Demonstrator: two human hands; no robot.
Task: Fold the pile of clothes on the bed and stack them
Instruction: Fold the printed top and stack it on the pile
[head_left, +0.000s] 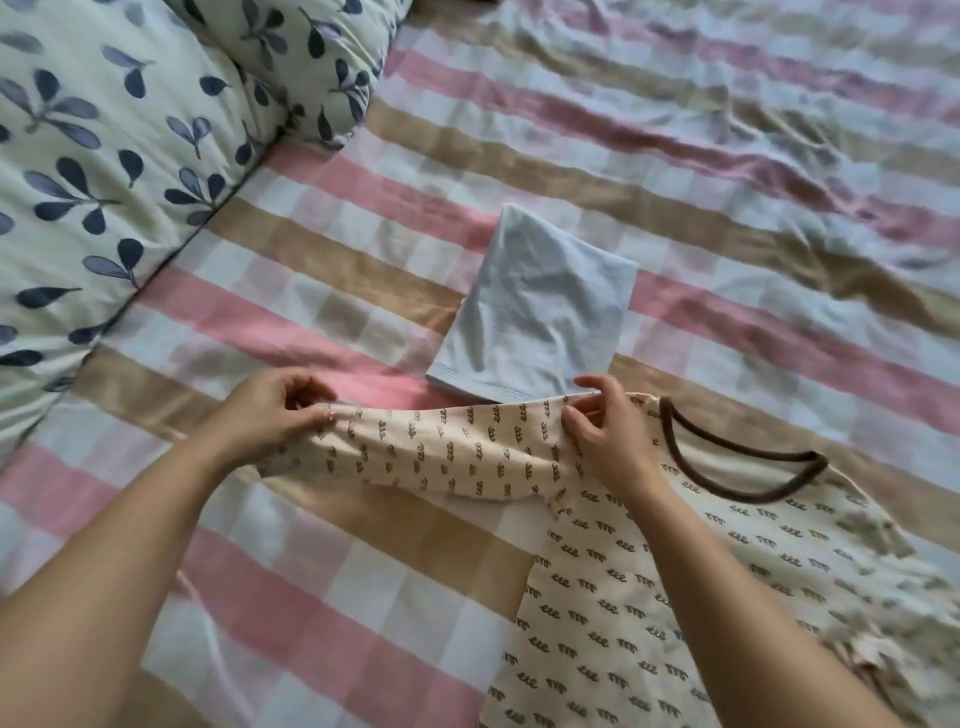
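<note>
Both hands pinched the cream printed shirt: left hand at the sleeve's cuff end, right hand at the shoulder seam. It lay spread near the bed's front edge, its sleeve touching the folded pale-blue garment. Judged step: sleeve fold. Next, the sleeve needs laying flat across the body.
</note>
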